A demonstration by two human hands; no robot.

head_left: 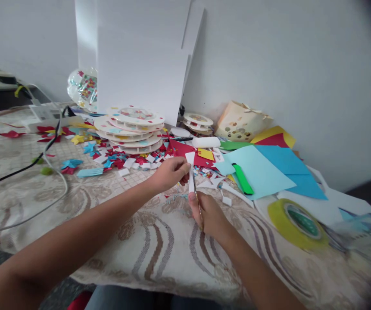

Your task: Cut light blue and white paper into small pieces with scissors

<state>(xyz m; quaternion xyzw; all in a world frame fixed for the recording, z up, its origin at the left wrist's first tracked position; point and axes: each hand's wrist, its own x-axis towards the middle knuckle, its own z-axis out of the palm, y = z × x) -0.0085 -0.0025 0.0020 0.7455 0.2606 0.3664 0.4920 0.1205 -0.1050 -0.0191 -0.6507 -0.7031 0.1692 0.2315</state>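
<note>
My left hand (172, 173) pinches a narrow white paper strip (190, 158) that stands up past its fingertips. Below and to the right, my right hand (210, 215) is closed round a pair of scissors (199, 206), whose blades point away from me along the strip. Whether the blades touch the paper cannot be made out. Behind the strip lies a red sheet (182, 148) with a small yellow piece (206, 154) on it. White paper offcuts (216, 183) lie just right of the scissors.
Stacked white rings (130, 129) stand behind, among scattered paper bits (136, 161). Blue sheets (288, 165), a green cutter (242, 178) and a yellow tape roll (297, 224) lie right. Cables (54, 142) cross the left side. White boards (140, 56) lean on the wall.
</note>
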